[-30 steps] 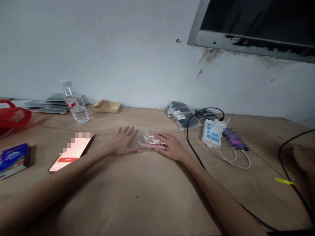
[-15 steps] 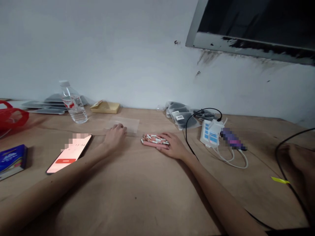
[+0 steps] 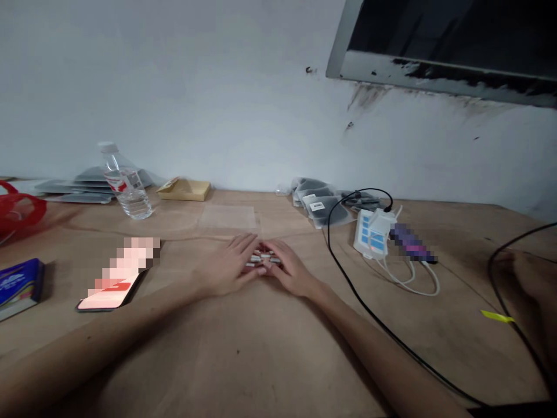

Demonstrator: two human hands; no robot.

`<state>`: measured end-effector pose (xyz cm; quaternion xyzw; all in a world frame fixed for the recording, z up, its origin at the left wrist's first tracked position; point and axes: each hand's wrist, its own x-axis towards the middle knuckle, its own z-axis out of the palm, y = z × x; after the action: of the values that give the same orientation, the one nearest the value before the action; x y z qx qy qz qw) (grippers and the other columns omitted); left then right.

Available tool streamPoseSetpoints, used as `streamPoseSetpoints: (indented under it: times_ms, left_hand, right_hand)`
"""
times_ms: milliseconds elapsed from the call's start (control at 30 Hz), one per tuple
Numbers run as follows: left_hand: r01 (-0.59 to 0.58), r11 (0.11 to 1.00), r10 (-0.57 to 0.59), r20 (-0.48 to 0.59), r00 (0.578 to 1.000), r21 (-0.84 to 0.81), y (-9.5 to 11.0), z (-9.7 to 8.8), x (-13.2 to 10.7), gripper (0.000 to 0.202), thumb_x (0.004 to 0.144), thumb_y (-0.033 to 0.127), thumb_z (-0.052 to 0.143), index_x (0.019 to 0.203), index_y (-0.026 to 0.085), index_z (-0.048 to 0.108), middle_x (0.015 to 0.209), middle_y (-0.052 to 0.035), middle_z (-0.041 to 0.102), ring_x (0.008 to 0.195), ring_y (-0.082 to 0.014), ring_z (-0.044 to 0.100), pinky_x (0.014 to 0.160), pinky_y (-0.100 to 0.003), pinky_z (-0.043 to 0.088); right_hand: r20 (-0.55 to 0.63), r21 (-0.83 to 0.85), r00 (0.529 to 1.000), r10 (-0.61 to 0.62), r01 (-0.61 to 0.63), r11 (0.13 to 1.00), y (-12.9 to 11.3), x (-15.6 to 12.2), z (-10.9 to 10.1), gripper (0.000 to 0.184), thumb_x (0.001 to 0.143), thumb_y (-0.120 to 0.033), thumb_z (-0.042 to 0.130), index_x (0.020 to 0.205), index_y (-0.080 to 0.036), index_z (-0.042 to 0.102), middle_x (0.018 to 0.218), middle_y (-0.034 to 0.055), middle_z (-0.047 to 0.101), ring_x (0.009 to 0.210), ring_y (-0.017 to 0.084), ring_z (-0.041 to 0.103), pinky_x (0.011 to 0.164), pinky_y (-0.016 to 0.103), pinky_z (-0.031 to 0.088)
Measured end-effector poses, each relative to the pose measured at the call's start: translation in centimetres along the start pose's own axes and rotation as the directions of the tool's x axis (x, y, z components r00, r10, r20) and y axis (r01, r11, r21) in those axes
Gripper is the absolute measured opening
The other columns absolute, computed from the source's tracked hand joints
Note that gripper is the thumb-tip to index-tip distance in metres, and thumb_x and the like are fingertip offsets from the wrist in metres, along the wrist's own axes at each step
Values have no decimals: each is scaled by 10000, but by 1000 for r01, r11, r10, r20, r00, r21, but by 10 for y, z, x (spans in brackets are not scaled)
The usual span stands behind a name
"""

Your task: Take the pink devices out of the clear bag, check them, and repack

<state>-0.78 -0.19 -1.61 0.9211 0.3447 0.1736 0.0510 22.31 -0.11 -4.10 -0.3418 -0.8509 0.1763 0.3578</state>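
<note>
Head view: I have both hands at the centre of the surface (image 3: 243,371). The left hand (image 3: 230,264) and the right hand (image 3: 295,268) lie low, fingers extended and curved inward, cupping a pile of sticks (image 3: 261,256) between them. The sticks are pink with white ends and rest on the surface. The hands cover much of the pile; both appear to touch it, though I cannot confirm every contact.

A clear sheet (image 3: 227,218) lies flat just beyond the left hand. Behind it, near the wall (image 3: 243,93), sits a shallow box (image 3: 185,190). A bottle (image 3: 129,194) stands to the left, with a phone (image 3: 115,293) nearer me. Grey packets (image 3: 322,206) and a power strip (image 3: 369,235) occupy the right.
</note>
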Motion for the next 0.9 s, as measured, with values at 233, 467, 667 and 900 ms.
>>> streamPoseSetpoints:
  times_ms: [233,467,667,900]
  left_hand:
    - [22,994,-29,67,997,105,4,22,-3,832,946,674,427,1558,140,244,1584,-222,369,1476,-384,320,1169,-564,270]
    - [97,983,-107,59,992,154,8,20,16,838,880,695,521,1523,200,311,1480,-198,469,1359,-411,426,1100,-575,318]
    - [113,961,-131,56,990,252,5,21,20,644,981,569,455,1477,167,383,1435,-192,512,1279,-377,488,1040,-521,385]
    - [54,967,-67,44,997,250,-9,22,18,683,973,475,512,1534,137,319,1433,-190,529,1248,-359,526,1029,-482,412]
  right_hand:
    - [-170,435,920,352,-251,865,18,0,17,559,1040,-592,291,1432,-244,486,1454,121,562,1341,269,546,1093,461,478]
    - [-276,393,870,408,-285,874,46,3,24,653,1014,-682,244,1395,-232,523,1421,140,588,1333,260,553,1105,455,461]
    - [-282,424,875,393,-254,869,42,4,22,678,988,-722,290,1383,-234,546,1392,144,613,1305,273,574,1106,474,453]
    - [-316,386,866,389,-257,886,42,5,17,710,979,-738,275,1347,-204,565,1378,159,620,1294,278,574,1121,476,423]
